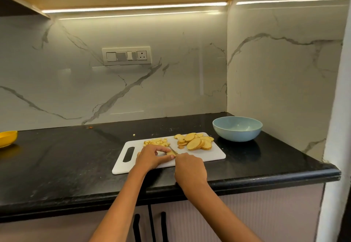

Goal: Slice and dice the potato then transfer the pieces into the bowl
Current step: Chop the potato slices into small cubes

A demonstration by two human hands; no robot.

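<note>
A white cutting board (212,155) lies on the black counter. Round potato slices (197,141) are heaped at its far right, and a small pile of diced pieces (156,142) sits at its far middle. My left hand (152,157) pinches a potato piece (171,153) on the board between thumb and fingers. My right hand (190,168) grips a knife whose handle is hidden in the fist; the blade (173,149) slants across that piece. A light blue bowl (237,128) stands just right of the board, with nothing seen in it.
A yellow bowl (7,138) shows at the far left edge of the counter. One stray potato bit (134,135) lies behind the board. The marble wall closes the right side near the blue bowl. The counter's front edge (247,182) runs just below my right hand.
</note>
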